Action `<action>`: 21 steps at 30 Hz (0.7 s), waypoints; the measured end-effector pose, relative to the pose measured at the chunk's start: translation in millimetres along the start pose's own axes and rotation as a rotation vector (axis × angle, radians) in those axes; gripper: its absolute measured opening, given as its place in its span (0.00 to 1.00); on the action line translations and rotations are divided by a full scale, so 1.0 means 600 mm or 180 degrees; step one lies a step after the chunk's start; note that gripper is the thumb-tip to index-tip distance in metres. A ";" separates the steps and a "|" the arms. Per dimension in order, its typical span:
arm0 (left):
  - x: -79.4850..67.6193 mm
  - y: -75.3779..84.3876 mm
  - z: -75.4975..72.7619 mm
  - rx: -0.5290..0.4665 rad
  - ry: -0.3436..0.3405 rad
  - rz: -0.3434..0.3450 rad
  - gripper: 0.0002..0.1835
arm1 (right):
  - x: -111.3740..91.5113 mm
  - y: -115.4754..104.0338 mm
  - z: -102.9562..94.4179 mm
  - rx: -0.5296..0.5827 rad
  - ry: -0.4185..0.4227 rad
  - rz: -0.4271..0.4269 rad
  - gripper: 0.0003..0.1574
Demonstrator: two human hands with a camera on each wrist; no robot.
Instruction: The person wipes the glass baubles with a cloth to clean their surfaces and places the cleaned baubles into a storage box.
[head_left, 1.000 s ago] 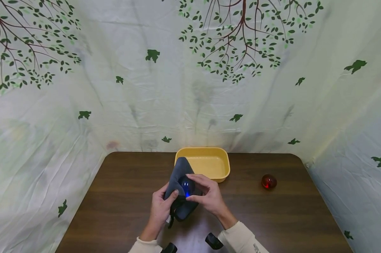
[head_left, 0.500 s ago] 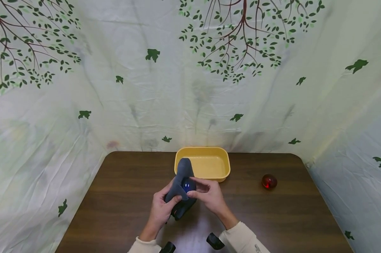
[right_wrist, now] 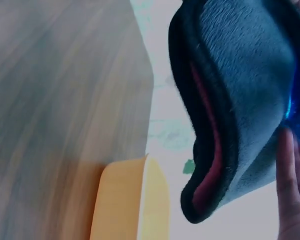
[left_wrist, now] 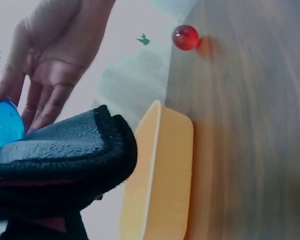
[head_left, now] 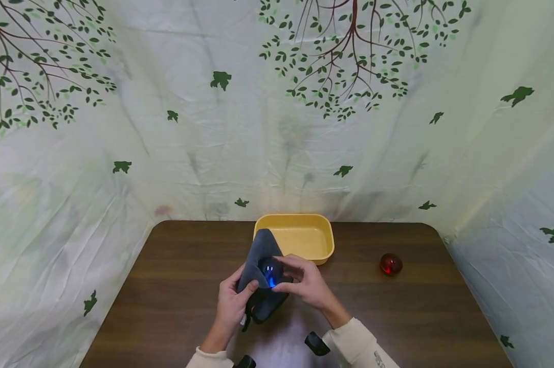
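Note:
My left hand (head_left: 230, 301) grips a dark grey plush cloth (head_left: 261, 247), its thumb pressed on the near side. The cloth is folded, with black edging and a pinkish lining seen in the right wrist view. A glossy, see-through blue ball (head_left: 271, 270) rests against the cloth, partly wrapped by a fold. With thumb and fingers my right hand (head_left: 308, 285) pinches the ball from the right. Its palm faces the left wrist camera, where the blue ball (left_wrist: 4, 125) shows at the left edge. The ball's far side is hidden in the cloth.
Behind the hands, at the table's far edge, stands a yellow rectangular tub (head_left: 325, 250). A red see-through ball (head_left: 391, 264) lies on the brown wooden table (head_left: 424, 317) to the right. A leaf-patterned curtain (head_left: 267, 128) hangs behind the table.
The cloth's fold slid over the blue ball half a second ago and has since drawn back left, uncovering more of it. Both hands keep hold; the right forearm shifts slightly right.

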State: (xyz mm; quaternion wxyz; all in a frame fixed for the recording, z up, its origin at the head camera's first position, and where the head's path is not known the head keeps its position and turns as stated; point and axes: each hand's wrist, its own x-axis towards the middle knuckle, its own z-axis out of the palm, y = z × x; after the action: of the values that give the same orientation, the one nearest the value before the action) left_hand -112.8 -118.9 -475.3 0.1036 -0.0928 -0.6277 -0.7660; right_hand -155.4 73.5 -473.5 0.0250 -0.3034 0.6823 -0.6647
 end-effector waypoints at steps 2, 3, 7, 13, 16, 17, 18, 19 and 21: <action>0.001 0.003 0.000 -0.0036 -0.0063 -0.0065 0.18 | 0.002 -0.001 -0.003 -0.0163 0.0063 -0.0201 0.36; 0.001 0.004 0.000 -0.0047 -0.0108 -0.0099 0.18 | 0.002 -0.002 -0.005 -0.0215 0.0085 -0.0299 0.37; 0.003 0.008 0.002 -0.0041 -0.0232 -0.0210 0.18 | 0.004 -0.013 -0.008 -0.0215 0.0080 -0.0610 0.36; 0.007 0.007 0.011 0.0013 -0.0275 -0.0093 0.21 | -0.003 -0.016 -0.002 0.0045 0.0323 -0.0350 0.31; 0.008 0.004 0.013 0.0156 -0.0238 0.0060 0.23 | -0.006 -0.005 0.003 0.0237 0.0489 -0.0017 0.30; 0.008 0.003 0.013 0.0223 -0.0233 0.0115 0.24 | -0.006 -0.005 0.004 0.0279 0.0535 0.0097 0.30; 0.008 0.003 0.013 0.0289 -0.0249 0.0174 0.25 | -0.006 -0.004 0.005 0.0300 0.0581 0.0186 0.28; 0.009 0.002 0.012 0.0368 -0.0264 0.0240 0.26 | -0.005 -0.005 0.006 0.0336 0.0608 0.0298 0.27; 0.011 0.000 0.009 0.0531 -0.0306 0.0405 0.28 | -0.004 -0.007 0.007 0.0398 0.0625 0.0472 0.25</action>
State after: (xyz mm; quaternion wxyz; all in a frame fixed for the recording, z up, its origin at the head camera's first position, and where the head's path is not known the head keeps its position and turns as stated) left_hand -119.0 -113.7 -472.4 0.1291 -0.1601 -0.6864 -0.6976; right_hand -150.2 71.1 -470.7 0.0261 -0.1835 0.6593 -0.7287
